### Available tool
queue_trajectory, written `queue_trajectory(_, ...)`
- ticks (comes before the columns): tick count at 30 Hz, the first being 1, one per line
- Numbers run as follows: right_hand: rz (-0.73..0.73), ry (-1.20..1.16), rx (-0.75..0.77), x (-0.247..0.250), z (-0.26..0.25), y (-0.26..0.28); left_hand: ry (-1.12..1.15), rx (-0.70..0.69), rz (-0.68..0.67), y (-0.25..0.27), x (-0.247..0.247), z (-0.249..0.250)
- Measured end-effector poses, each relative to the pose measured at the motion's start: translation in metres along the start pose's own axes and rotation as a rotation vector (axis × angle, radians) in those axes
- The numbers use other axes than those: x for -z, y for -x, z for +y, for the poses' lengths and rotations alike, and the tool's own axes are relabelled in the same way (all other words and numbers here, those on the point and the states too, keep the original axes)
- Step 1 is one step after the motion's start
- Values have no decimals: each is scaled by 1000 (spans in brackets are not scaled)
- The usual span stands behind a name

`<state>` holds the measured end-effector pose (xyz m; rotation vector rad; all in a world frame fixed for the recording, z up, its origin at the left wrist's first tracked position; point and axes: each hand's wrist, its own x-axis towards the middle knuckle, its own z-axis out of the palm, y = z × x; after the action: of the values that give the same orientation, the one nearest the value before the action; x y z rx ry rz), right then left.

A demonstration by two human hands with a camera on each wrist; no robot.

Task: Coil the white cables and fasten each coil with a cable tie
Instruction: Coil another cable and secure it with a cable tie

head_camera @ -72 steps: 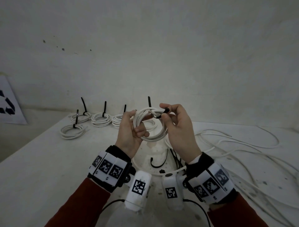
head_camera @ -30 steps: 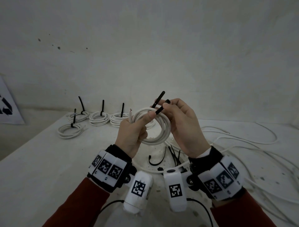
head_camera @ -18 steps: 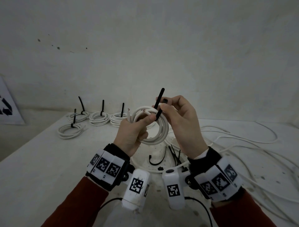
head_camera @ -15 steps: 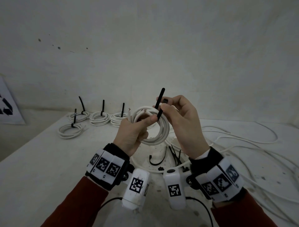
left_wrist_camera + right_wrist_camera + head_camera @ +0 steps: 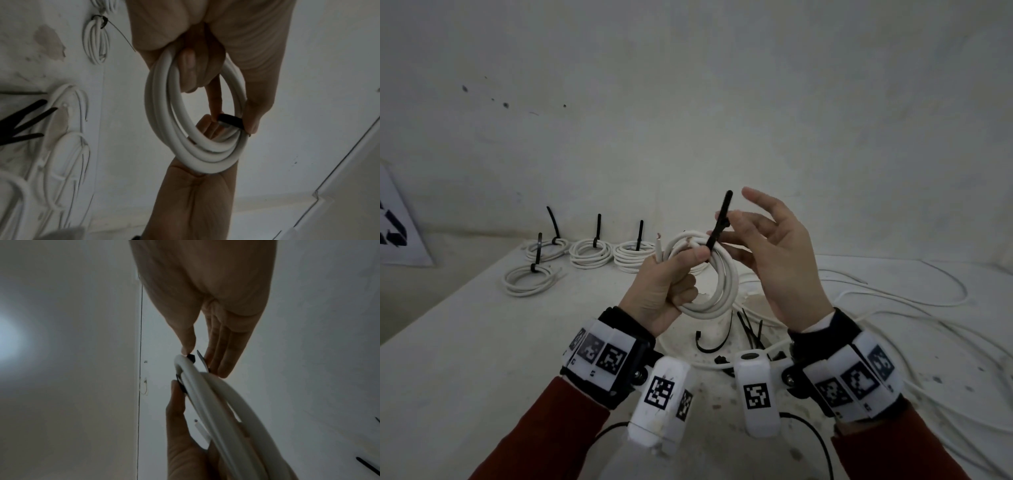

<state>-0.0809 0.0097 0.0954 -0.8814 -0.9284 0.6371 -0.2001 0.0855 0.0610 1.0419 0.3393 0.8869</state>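
Four tied coils (image 5: 589, 253) lie near the bench's far left edge. The left hand (image 5: 664, 291) grips a fifth coil (image 5: 717, 274) above the bench; the right hand (image 5: 780, 260), fingers mostly spread, pinches its cable tie (image 5: 719, 222), seemingly not yet tight. Loose cables (image 5: 893, 308) remain at the right.

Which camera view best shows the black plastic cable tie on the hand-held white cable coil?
The head view: the black plastic cable tie shows its tail standing up above the white cable coil. The left wrist view shows only its dark band crossing the strands. The right wrist view catches small dark bits.
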Motion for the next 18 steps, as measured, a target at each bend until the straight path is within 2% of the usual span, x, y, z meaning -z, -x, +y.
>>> queue_trajectory(5,54,87,113,6,3,-1,142,110,-40,0,-3,-3)
queue_trajectory(9,71,215,184,10,6,-2,259,134,-110,1,-3,-1)
queue_trajectory(18,13,445,326,12,8,-1,225,126,-98,-1,0,-1)
